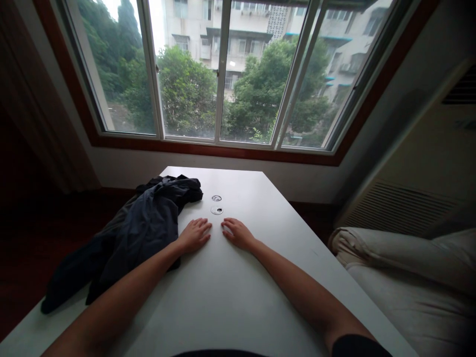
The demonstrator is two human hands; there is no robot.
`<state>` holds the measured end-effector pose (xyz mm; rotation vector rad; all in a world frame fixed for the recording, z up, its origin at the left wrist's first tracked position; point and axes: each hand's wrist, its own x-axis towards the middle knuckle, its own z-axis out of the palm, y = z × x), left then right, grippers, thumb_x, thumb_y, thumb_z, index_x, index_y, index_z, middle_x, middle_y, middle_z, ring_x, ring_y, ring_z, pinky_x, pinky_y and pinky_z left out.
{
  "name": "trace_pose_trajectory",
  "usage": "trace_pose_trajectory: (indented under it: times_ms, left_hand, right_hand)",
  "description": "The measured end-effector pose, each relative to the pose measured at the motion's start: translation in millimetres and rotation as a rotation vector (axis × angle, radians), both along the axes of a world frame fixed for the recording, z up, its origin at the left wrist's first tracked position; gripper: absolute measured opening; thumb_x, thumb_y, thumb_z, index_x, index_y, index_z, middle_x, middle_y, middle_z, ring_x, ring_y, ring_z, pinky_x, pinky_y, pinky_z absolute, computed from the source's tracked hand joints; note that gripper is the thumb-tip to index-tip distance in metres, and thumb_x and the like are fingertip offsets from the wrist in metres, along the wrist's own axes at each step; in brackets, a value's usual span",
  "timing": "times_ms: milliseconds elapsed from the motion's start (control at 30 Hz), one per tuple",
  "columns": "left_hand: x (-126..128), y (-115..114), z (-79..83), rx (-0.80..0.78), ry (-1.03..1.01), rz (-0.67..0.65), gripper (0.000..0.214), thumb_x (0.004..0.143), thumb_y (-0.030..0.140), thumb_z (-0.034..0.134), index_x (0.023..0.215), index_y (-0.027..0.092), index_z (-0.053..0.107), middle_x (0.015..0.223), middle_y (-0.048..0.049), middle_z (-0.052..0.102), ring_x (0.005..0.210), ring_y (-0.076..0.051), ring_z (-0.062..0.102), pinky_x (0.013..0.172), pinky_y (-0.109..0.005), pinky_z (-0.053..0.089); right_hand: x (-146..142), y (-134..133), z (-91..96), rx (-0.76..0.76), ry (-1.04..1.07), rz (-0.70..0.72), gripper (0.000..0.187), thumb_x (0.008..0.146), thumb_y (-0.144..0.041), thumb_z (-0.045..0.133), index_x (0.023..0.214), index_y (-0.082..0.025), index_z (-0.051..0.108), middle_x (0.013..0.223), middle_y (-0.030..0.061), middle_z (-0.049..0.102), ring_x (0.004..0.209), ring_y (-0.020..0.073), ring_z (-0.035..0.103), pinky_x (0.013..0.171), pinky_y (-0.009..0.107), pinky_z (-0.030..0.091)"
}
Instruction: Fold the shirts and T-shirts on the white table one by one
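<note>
My left hand (195, 235) lies palm down on the white table (223, 292), its fingers stretched out and slightly apart. Facing it across a small gap, my right hand (237, 233) rests flat on the same surface with its fingers extended. Neither hand holds anything. Just left of my left hand is a crumpled heap of dark clothing (148, 218), dark blue-grey and black. Part of it trails along the table's left side, and my left forearm crosses in front of its lower part.
Two round cable-hole covers (216, 210) are set in the tabletop beyond my hands. A window (219, 74) spans the wall past the table's far end. On the right are a pale padded seat (405, 287) and a large vented unit (405, 203); a curtain (44, 99) hangs at the left.
</note>
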<state>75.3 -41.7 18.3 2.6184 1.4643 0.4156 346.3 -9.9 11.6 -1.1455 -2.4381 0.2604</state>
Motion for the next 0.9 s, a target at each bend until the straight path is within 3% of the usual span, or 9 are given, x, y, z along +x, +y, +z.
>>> trace_pose_trajectory:
  times_ms: [167, 367, 700, 900]
  left_hand:
    - [-2.7, 0.0, 1.4, 0.011, 0.023, 0.008, 0.051, 0.103, 0.044, 0.050, 0.150, 0.024, 0.055, 0.160, -0.0127, 0.046, 0.150, -0.031, 0.038, 0.126, -0.050, 0.025]
    - [-0.6, 1.1, -1.5, -0.020, 0.053, 0.087, 0.058, 0.102, 0.055, 0.050, 0.153, 0.026, 0.051, 0.165, -0.0136, 0.040, 0.154, -0.035, 0.030, 0.126, -0.058, 0.019]
    - [-3.4, 2.3, 0.7, -0.065, 0.146, 0.178, 0.072, 0.101, 0.068, 0.039, 0.161, 0.027, 0.041, 0.171, -0.0128, 0.029, 0.158, -0.036, 0.020, 0.126, -0.059, 0.015]
    - [-11.0, 5.9, 1.9, -0.101, 0.158, 0.102, 0.072, 0.102, 0.067, 0.039, 0.163, 0.029, 0.037, 0.173, -0.0111, 0.024, 0.159, -0.036, 0.017, 0.125, -0.060, 0.015]
  right_hand:
    - [-1.4, 0.4, -0.1, 0.007, -0.005, 0.000, 0.039, 0.098, -0.035, 0.062, 0.134, -0.024, 0.068, 0.148, 0.0115, 0.059, 0.140, 0.0273, 0.052, 0.119, 0.045, 0.038]
    - [-2.1, -0.1, 0.2, 0.011, -0.011, -0.033, 0.041, 0.097, -0.035, 0.063, 0.136, -0.025, 0.068, 0.150, 0.0115, 0.058, 0.143, 0.0285, 0.049, 0.122, 0.048, 0.035]
    - [1.7, 4.9, -6.9, 0.074, -0.013, 0.005, 0.040, 0.098, -0.036, 0.062, 0.135, -0.022, 0.069, 0.147, 0.0132, 0.060, 0.138, 0.0288, 0.054, 0.118, 0.047, 0.040]
    - [4.5, 7.7, -10.2, 0.096, -0.014, 0.006, 0.041, 0.099, -0.039, 0.062, 0.136, -0.025, 0.068, 0.146, 0.0120, 0.061, 0.137, 0.0288, 0.055, 0.117, 0.047, 0.041]
